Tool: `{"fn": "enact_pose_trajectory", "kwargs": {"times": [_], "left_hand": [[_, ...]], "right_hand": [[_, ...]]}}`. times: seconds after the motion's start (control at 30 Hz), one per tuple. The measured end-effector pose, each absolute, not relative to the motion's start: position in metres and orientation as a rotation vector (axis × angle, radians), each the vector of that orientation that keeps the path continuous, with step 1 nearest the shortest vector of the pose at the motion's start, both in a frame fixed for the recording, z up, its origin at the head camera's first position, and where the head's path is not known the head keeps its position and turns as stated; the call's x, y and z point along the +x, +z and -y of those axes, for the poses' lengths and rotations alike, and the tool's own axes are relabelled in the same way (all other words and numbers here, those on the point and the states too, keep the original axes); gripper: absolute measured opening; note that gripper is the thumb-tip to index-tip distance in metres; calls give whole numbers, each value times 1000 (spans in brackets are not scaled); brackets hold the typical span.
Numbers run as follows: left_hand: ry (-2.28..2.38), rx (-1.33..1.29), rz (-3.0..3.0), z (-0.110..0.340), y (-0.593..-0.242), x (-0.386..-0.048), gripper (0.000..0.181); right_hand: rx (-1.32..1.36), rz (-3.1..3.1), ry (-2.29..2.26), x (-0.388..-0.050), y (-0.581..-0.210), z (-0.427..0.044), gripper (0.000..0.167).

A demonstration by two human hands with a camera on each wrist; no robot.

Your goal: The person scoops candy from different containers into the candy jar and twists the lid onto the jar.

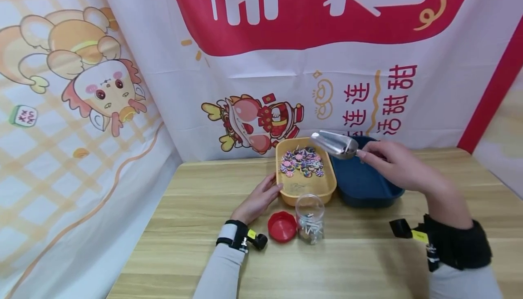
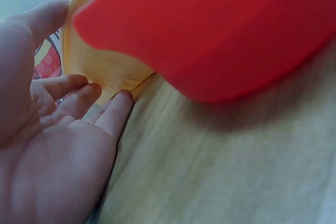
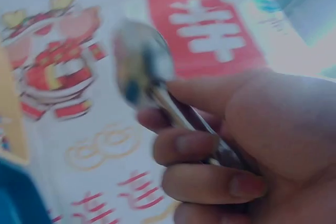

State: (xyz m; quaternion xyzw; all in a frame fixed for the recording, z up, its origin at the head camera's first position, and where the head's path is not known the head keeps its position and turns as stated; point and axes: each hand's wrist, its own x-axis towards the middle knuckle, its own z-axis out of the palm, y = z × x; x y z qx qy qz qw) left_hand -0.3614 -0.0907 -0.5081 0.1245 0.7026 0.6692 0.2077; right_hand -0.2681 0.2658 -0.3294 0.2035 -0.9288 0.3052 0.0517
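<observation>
Metal scoop (image 1: 334, 144), raised above the counter (image 1: 196, 208) in the right hand (image 1: 394, 165), with its bowl pointing left, near the gap between two containers. The right grip is firm: as the right wrist view shows, the fingers curl round the handle (image 3: 173, 109), and the thumb reaches to the neck, where handle meets bowl. The bowl is blurred in that view, and whether it carries anything cannot be told. Beneath the scoop and the right hand stands a dark blue tub (image 1: 363, 185), just beside a yellow tray (image 1: 314, 186) on its left.

The left hand (image 1: 257, 201) is at the tray's left side. Its grip is partly spread, as seen in the left wrist view: the thumb reaches the rim while the curved fingertips rest against the outside of the wall, so that the tray's edge lies between them. Many small swirl-patterned candies (image 1: 302, 161) lie heaped toward the far end of the tray; the near end shows bare floor.

In front of the tray, a clear jar (image 1: 309, 206) stands upright, its lower part filled with pieces too small to identify. A red lid (image 1: 282, 227) lies just to its left.
</observation>
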Motion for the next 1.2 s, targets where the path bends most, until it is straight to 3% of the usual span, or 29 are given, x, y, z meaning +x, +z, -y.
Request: {"fn": "enact_pose_trajectory", "kwargs": {"times": [0.13, 0.37, 0.83, 1.2], "left_hand": [[1866, 346, -1959, 93, -507, -362, 86], [1874, 351, -1952, 93, -507, -363, 81], [1865, 348, -1953, 91, -508, -362, 70], [1875, 356, -1941, 90, -506, -359, 82]], "right_hand": [[735, 2937, 930, -245, -313, -265, 17], [777, 3170, 794, -228, -303, -266, 25], [819, 3191, 732, -219, -305, -268, 22], [668, 3222, 747, -220, -306, -279, 29]]}}
